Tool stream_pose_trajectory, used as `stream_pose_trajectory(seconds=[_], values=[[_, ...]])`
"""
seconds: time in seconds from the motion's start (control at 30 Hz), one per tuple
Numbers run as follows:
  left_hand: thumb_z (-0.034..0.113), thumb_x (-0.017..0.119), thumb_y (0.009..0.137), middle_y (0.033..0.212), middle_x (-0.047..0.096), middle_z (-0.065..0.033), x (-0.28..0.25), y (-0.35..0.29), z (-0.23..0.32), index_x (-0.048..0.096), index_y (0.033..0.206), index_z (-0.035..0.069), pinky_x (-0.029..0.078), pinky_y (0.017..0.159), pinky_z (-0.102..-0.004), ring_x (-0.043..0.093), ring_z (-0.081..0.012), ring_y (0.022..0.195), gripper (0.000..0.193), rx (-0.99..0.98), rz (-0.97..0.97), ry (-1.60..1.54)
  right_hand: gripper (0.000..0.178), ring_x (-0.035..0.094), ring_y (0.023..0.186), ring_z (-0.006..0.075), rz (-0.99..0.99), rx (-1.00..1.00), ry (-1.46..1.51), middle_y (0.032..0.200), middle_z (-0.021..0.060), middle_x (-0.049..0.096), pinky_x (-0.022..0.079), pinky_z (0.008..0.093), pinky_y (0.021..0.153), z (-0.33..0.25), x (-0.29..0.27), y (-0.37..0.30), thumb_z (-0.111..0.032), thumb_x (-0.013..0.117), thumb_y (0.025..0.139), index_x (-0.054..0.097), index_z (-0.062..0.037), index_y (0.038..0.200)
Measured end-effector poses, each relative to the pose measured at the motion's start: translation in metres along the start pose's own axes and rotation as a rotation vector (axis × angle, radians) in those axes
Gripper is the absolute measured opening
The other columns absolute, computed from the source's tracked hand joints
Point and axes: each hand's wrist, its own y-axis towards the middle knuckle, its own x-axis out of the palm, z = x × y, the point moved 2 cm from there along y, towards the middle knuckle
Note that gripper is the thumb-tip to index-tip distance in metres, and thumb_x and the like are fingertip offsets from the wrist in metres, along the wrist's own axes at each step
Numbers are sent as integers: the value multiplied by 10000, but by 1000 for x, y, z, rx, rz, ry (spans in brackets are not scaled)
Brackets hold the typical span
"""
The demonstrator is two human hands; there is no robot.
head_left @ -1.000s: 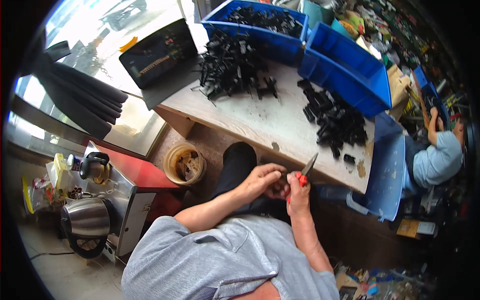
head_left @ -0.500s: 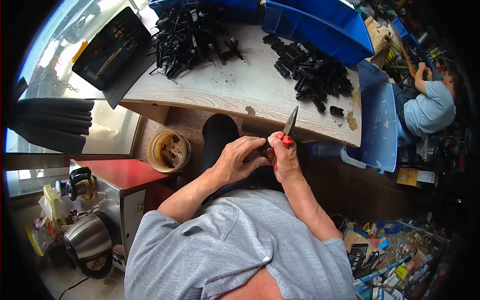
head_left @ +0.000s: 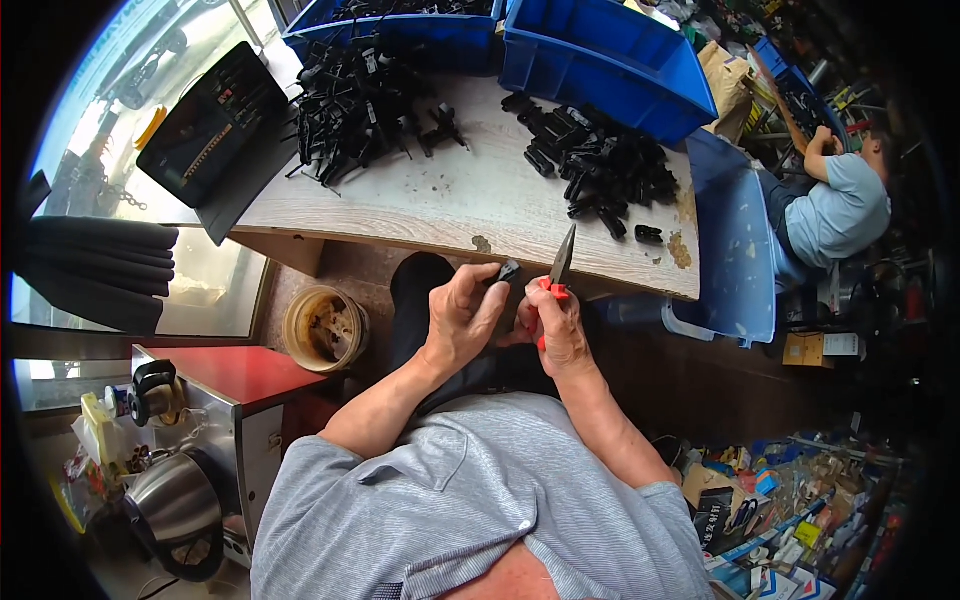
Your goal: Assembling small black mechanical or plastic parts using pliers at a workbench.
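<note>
Between the thumb and forefinger of my left hand is a small black plastic part, held up just short of the table's front edge. My right hand is closed around the red handles of long-nose pliers, whose metal jaws point away from me toward the table. A narrow gap separates the part from the pliers. Farther off, a pile of black parts with thin stems lies on the left of the table. A second pile of chunkier black parts lies on the right.
Blue crates stand along the table's back, beside a dark tablet at left. A big blue tub adjoins the table's right end. A bucket is on the floor by a red-topped cabinet. Another person sits far right.
My left hand has drawn apart from my right and raised the black part into view. The pliers remain in my right hand. The whole view has shifted slightly.
</note>
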Motion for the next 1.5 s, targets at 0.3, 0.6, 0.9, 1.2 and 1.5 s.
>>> stream_pose_trajectory(seconds=[0.3,0.6,0.9,1.2,1.5], values=[[58,613,979,978,720,-109,12,27,-5,593,1143,-38,577,757,-257,688,-123,843,191,-216,116,-353,199,592,636,141,-38,124,-165,730,35,558,586,343,540,17,0,-2,-257,580,878,566,-79,966],[56,617,976,960,716,-97,16,28,-3,594,1139,-32,569,743,-246,674,-103,815,186,-232,128,-356,433,619,795,143,-72,88,-327,902,53,619,535,262,527,21,5,-4,-251,599,850,520,-23,1209],[86,668,943,801,695,-53,20,28,-5,632,1077,-40,505,633,-216,588,-43,709,187,-198,182,-317,391,620,796,142,-66,54,-350,909,54,622,533,265,530,21,5,-6,-248,629,859,521,-26,1162],[66,650,961,885,695,-46,19,28,-4,615,1109,-42,526,680,-205,617,-53,770,187,-185,115,-206,348,616,727,131,-56,66,-319,840,40,597,516,265,517,31,2,-4,-195,587,839,503,-32,1134],[82,688,920,746,687,-69,23,29,-6,636,1041,-39,508,609,-229,602,-51,673,179,-182,193,-265,351,609,744,124,-29,43,-333,843,36,596,507,260,516,32,1,-5,-186,587,838,521,-24,1141]])
